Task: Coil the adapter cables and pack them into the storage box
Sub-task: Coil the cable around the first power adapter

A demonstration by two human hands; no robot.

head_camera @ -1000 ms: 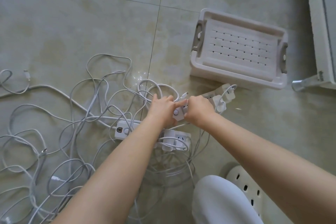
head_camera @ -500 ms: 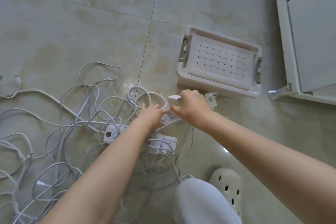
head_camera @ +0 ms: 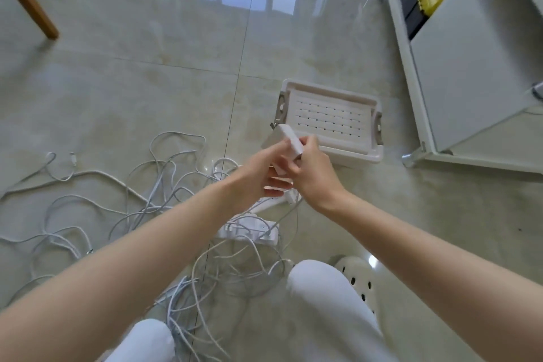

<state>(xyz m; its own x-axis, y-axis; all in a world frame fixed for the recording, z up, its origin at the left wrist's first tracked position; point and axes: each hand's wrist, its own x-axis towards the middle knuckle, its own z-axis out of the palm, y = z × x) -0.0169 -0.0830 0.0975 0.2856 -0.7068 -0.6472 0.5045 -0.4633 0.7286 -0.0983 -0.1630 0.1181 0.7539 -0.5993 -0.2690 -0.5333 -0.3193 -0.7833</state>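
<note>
We are gripping a white adapter (head_camera: 289,139) in our right hand (head_camera: 314,173), fingers curling round it, holding it up just before the storage box (head_camera: 332,94). Our left hand (head_camera: 252,185) is touching its lower end, but blur is hiding any pinch. The cables (head_camera: 164,185) are lying tangled on the floor around a power strip (head_camera: 252,232). We are probably only starting, so next we should be freeing this adapter's lead before coiling it.

Adapter (head_camera: 289,138) up between left hand (head_camera: 258,176) and right hand (head_camera: 316,173), just before the storage box (head_camera: 349,154) on the floor (head_camera: 132,91), cable tangle (head_camera: 182,297) sprawling left and beneath, power strip (head_camera: 249,232) under the hands, cabinet (head_camera: 470,67) off right.
</note>
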